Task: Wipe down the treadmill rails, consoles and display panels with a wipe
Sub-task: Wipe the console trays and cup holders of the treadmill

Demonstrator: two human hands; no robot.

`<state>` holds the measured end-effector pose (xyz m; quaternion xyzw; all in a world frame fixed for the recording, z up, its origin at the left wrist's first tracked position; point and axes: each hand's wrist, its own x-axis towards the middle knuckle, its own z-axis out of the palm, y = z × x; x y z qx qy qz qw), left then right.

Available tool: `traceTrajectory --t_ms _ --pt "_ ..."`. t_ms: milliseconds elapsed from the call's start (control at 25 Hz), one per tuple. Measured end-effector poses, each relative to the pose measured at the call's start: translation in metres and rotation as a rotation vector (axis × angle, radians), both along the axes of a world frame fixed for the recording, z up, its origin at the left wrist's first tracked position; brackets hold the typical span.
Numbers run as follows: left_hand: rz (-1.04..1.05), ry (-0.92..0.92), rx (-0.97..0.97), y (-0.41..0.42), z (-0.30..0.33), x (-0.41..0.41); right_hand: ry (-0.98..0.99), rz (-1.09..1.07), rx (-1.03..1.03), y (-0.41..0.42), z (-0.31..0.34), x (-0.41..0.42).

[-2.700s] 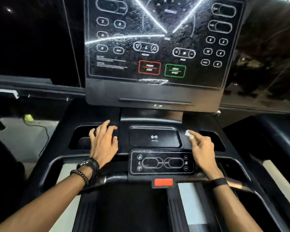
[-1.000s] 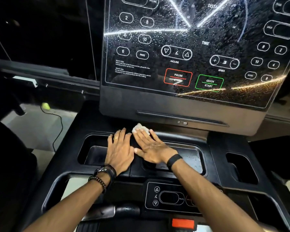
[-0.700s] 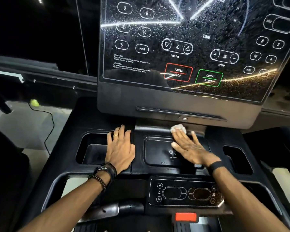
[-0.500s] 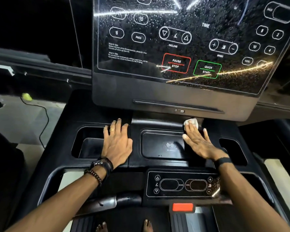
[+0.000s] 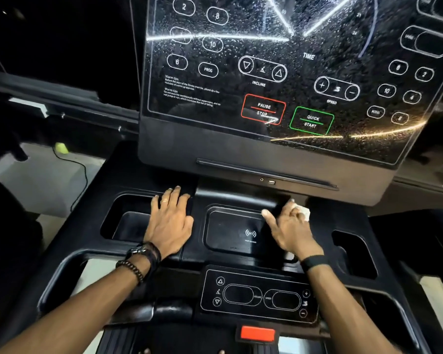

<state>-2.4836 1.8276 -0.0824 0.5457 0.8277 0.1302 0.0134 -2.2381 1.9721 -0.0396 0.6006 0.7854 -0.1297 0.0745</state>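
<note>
Small crumpled white wipe [image 5: 303, 213], under right hand [image 5: 290, 229]

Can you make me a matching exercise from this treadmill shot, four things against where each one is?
Things:
1. wipe
2. left hand
3. charging pad
4. red clip

Places:
A. between the two hands
B. bottom edge, below the small control panel
C. under the right hand's fingers
D. flat on the console beside the left cup recess

Pairs: 1-C, 2-D, 3-A, 4-B
</note>
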Motion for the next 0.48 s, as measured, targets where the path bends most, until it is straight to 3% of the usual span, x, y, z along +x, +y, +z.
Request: traceTrajectory --t_ms 120,160,240,480 --pt "0.003 -0.009 -0.002 0.0 0.002 0.0 -0.119 0.27 0.082 -0.026 0.003 -0.042" --pt "0.005 -0.012 -0.001 0.0 0.002 0.0 -0.095 0.41 0.221 -0.03 -0.001 -0.055" --pt "0.015 -0.017 0.001 -0.001 0.001 -0.002 0.027 0.598 0.243 -0.043 0.009 -0.088" --pt "-0.015 -0.052 0.033 -0.003 0.001 -0.006 0.444 0.599 0.13 -0.036 0.004 -0.133"
